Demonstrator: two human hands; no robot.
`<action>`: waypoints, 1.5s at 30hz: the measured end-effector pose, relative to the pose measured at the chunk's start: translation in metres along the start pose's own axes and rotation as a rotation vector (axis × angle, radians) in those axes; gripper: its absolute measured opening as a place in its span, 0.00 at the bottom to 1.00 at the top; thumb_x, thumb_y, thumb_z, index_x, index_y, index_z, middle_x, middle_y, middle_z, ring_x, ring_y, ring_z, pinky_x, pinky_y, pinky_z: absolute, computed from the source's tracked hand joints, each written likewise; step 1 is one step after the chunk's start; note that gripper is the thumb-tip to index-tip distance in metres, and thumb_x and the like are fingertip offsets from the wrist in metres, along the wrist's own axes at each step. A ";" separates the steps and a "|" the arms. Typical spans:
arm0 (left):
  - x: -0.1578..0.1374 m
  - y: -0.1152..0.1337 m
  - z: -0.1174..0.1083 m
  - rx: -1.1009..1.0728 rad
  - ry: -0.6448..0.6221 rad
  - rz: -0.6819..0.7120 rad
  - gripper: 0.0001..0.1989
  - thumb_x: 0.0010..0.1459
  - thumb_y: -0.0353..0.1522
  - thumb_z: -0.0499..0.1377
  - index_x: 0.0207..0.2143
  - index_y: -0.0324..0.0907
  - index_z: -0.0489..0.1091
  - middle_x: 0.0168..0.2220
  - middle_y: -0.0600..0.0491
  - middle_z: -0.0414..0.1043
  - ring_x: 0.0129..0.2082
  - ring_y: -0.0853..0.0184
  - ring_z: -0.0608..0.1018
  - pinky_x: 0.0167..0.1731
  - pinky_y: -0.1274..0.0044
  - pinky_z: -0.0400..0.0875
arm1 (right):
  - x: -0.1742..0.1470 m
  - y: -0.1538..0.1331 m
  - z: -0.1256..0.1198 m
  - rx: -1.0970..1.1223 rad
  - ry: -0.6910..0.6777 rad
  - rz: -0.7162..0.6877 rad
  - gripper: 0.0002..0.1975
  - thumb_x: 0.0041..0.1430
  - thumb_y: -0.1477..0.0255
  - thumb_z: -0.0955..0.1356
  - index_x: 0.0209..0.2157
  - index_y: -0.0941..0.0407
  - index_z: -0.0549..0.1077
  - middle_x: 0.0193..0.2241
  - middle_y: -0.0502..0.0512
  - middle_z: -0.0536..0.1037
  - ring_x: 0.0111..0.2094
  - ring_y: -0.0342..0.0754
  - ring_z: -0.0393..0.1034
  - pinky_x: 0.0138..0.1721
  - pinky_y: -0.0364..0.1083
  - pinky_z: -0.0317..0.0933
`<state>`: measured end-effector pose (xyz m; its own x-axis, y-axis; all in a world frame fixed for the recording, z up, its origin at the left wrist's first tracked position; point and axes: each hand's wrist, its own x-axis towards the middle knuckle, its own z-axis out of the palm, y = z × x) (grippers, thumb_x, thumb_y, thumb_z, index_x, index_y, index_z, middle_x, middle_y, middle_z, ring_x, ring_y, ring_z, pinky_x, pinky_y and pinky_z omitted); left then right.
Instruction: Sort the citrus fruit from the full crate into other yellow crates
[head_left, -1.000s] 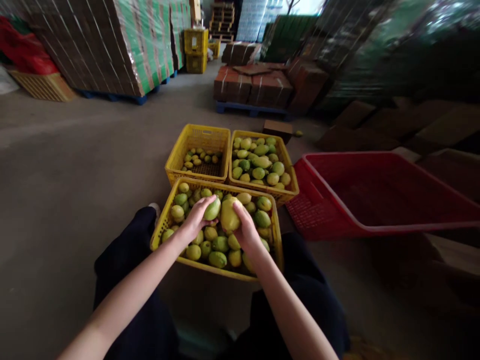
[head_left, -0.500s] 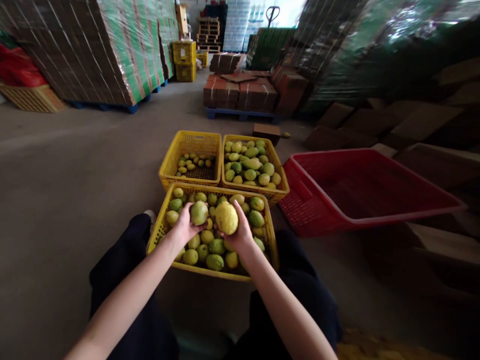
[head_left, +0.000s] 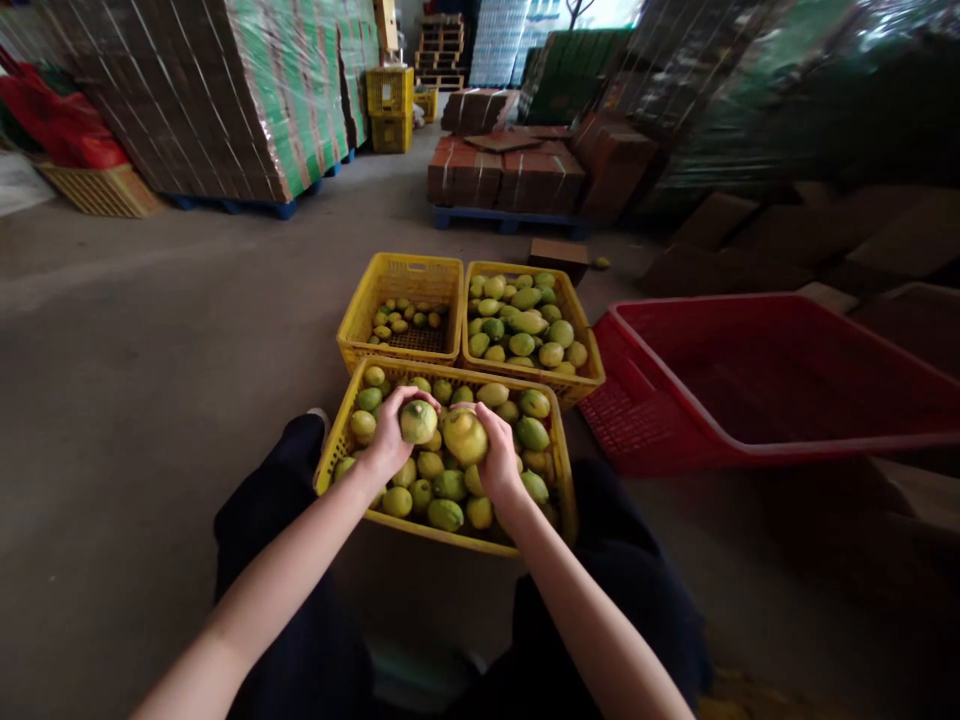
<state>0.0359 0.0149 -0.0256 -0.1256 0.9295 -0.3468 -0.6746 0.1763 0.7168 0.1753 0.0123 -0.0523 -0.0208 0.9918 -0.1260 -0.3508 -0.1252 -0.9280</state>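
My left hand (head_left: 389, 436) is closed around a greenish-yellow lemon (head_left: 418, 422), its end turned up toward me. In my right hand (head_left: 498, 452) is a larger yellow lemon (head_left: 465, 437), with the fingers wrapped round its far side. Both hands are above the near yellow crate (head_left: 450, 540), which holds many green and yellow lemons (head_left: 445, 515). The two held lemons are close together but apart.
Behind stand two more yellow crates, one with a few small lemons (head_left: 400, 326), the other full of lemons (head_left: 526, 322). A red bin (head_left: 667, 420) lies to the right. Flattened cartons on a blue pallet (head_left: 510, 218) and wrapped stacks (head_left: 300, 110) stand farther back.
Both lemons have been turned in my hands, so other sides of them face me. The camera view has shifted, moving the scene rightward in the picture.
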 end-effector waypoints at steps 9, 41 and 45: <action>-0.006 -0.002 0.002 0.168 -0.053 0.072 0.18 0.58 0.34 0.59 0.15 0.45 0.65 0.24 0.48 0.75 0.40 0.55 0.82 0.48 0.70 0.74 | -0.002 0.004 0.000 -0.024 0.015 -0.067 0.21 0.53 0.48 0.70 0.28 0.53 0.78 0.32 0.55 0.84 0.41 0.59 0.80 0.44 0.54 0.74; 0.007 0.003 0.000 -0.087 0.227 -0.492 0.16 0.72 0.34 0.47 0.53 0.41 0.70 0.37 0.44 0.79 0.35 0.61 0.84 0.25 0.79 0.80 | 0.012 0.002 -0.009 0.546 0.101 0.690 0.16 0.69 0.58 0.65 0.36 0.56 0.74 0.19 0.52 0.78 0.13 0.47 0.70 0.12 0.42 0.67; 0.008 0.001 -0.002 -0.050 0.211 -0.495 0.16 0.71 0.34 0.47 0.52 0.40 0.71 0.36 0.44 0.79 0.40 0.58 0.85 0.34 0.74 0.82 | 0.012 0.007 -0.012 0.565 0.088 0.672 0.14 0.65 0.58 0.68 0.35 0.55 0.73 0.21 0.53 0.79 0.15 0.46 0.70 0.13 0.41 0.66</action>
<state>0.0322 0.0221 -0.0288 0.0766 0.6528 -0.7536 -0.7236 0.5564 0.4084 0.1838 0.0230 -0.0645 -0.3253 0.7044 -0.6309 -0.7015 -0.6271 -0.3386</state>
